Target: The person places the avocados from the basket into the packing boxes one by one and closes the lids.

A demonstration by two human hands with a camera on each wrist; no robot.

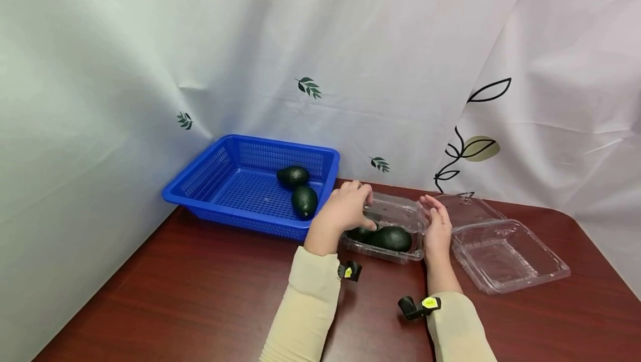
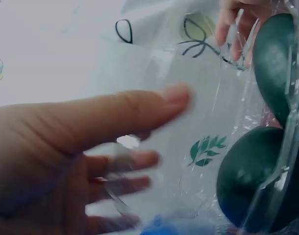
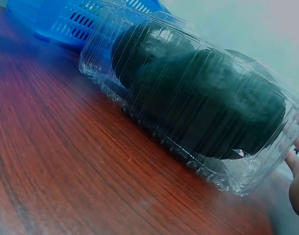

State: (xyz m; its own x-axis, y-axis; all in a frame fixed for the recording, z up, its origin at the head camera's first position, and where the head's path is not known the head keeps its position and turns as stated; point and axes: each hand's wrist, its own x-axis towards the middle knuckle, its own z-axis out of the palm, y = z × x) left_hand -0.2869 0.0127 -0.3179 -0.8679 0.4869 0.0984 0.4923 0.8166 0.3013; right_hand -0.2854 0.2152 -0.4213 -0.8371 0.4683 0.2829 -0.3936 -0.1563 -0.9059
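- Head view: the left hand (image 1: pixel 344 209) is over the left part of a clear container (image 1: pixel 398 214), its thumb and fingers spread apart. Two avocados (image 1: pixel 392 238) lie side by side in the container on the table (image 1: pixel 210 295).
- Also there: the right hand (image 1: pixel 437 234) stands at the container's right end, fingers extended. Left of it, a blue basket (image 1: pixel 240 221) holds two more avocados (image 1: pixel 304 202); to the right, a second clear container (image 1: pixel 501 262) lies opened.
- Left wrist view: the left thumb and fingers are wide apart, beside both avocados; the right hand's fingers show behind clear plastic.
- Right wrist view: the avocados show through the ribbed container wall; the right fingers, partly visible, are near its end; contact is unclear.
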